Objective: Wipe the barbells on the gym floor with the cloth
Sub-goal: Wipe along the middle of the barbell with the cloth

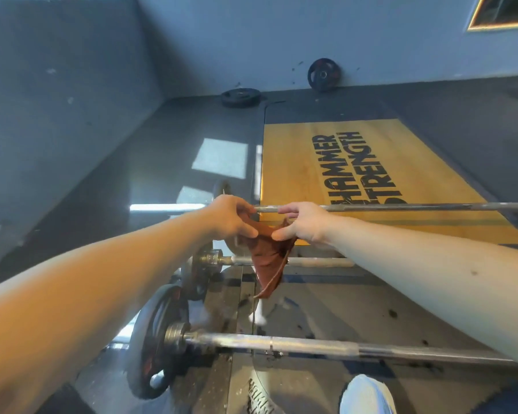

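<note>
While the left hand and the right hand each pinched a top corner of the cloth, it hung between them in front of the middle barbell. A near barbell lay below, and a far barbell crossed the platform behind the hands.

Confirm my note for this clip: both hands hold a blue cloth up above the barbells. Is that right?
Not quite: the cloth is reddish-brown, not blue, as the head view shows. The rest stands: the left hand and the right hand both pinch it by its upper edge, and it hangs above the barbells.
</note>
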